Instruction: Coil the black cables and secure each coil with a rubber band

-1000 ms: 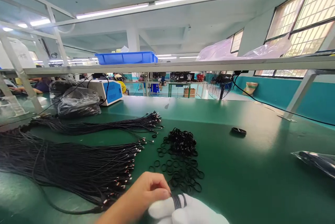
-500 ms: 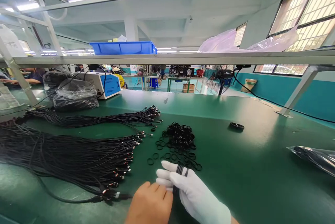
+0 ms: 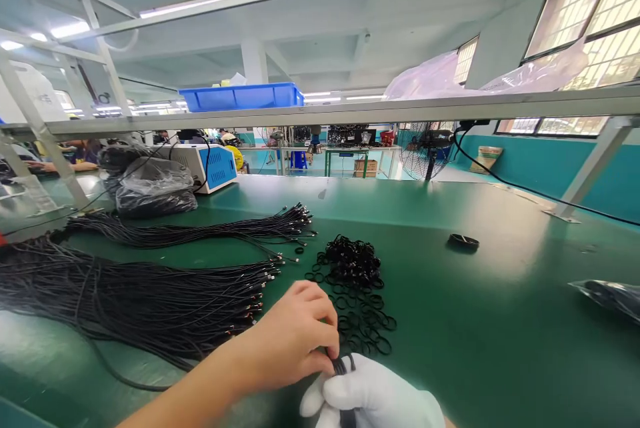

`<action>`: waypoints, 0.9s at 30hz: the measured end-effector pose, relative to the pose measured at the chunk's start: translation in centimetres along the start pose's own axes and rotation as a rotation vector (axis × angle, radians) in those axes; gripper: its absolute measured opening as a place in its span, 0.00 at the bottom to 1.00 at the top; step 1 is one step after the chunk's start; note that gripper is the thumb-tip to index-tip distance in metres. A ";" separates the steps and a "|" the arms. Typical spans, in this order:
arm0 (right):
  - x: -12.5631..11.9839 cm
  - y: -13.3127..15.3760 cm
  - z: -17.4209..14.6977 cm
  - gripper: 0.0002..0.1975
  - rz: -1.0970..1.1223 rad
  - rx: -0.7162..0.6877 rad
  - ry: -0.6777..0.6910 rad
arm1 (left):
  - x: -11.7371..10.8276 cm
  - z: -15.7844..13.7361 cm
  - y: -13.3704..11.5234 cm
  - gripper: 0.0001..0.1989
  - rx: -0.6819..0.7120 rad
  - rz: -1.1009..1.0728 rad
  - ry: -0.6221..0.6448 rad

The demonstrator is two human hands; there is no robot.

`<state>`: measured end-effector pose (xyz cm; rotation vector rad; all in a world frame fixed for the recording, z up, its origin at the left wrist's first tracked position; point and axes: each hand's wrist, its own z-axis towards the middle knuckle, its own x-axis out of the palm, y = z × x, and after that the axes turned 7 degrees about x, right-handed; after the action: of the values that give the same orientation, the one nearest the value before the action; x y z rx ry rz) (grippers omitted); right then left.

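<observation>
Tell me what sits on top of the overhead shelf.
On the overhead shelf sit a blue bin and crumpled clear plastic bags. Something pale pokes above the bin's rim; the rest of its contents are hidden by its walls.

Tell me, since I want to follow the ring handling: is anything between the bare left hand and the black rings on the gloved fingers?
Nothing visible is. The left hand pinches the black rings directly where they sit around a finger of the gloved right hand; the loose ring pile lies beyond, apart.
</observation>
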<state>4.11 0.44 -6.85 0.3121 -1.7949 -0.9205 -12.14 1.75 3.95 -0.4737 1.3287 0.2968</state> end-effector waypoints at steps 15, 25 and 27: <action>-0.9 0.9 -1.4 0.21 -0.056 -0.068 0.115 | 7.9 0.6 -1.4 0.20 -0.438 -1.535 -0.414; -1.4 3.3 -4.2 0.16 -0.379 0.038 -0.076 | 5.4 0.5 -4.1 0.11 -0.452 -1.295 -0.442; -0.7 4.3 -5.6 0.13 -0.437 0.078 -0.075 | 4.8 0.5 -4.6 0.09 -0.504 -1.111 -0.420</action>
<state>10.20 1.26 -3.42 0.7491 -1.8693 -1.1770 -8.47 -2.31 0.15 -1.4008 0.4278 -0.2086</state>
